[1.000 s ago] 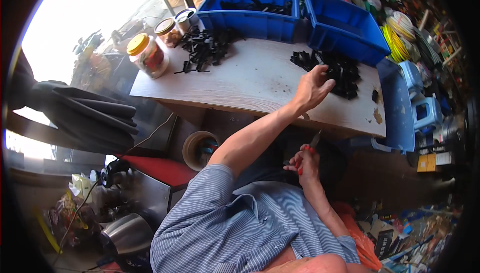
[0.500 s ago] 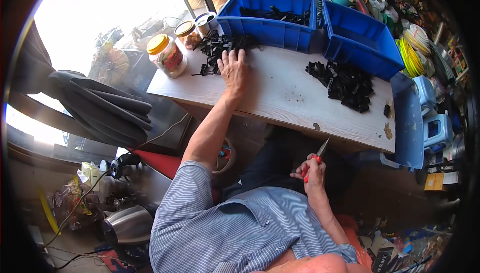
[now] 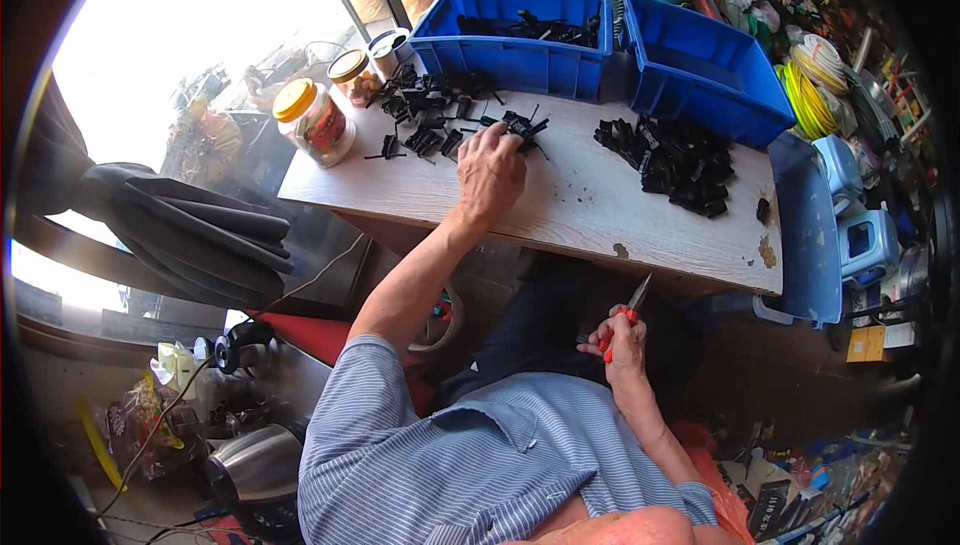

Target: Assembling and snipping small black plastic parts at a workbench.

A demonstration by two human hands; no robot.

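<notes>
My left hand [image 3: 491, 177] reaches over the table, palm down, its fingers bent and closed around some small black plastic parts [image 3: 522, 127] with thin prongs. More of these black parts [image 3: 425, 105] lie scattered beyond and left of that hand. Near my lap, below the table's front edge, my right hand [image 3: 624, 348] grips a pointed metal hand tool [image 3: 638, 295] by its red handles. The tool's tip points up toward the table; its exact kind is unclear.
On the right of the pale table [image 3: 400, 185] is a heap of black pieces [image 3: 685, 167]. One blue bin [image 3: 520, 65] containing black parts and another blue bin [image 3: 705, 95] stand along the back. A yellow-lidded jar [image 3: 318, 130] and smaller containers stand at the left.
My left hand has drawn back from the black pile toward me and slightly right, its fingers now bent. The parts lie more spread out. My right hand keeps its grip on the red-handled tool.
</notes>
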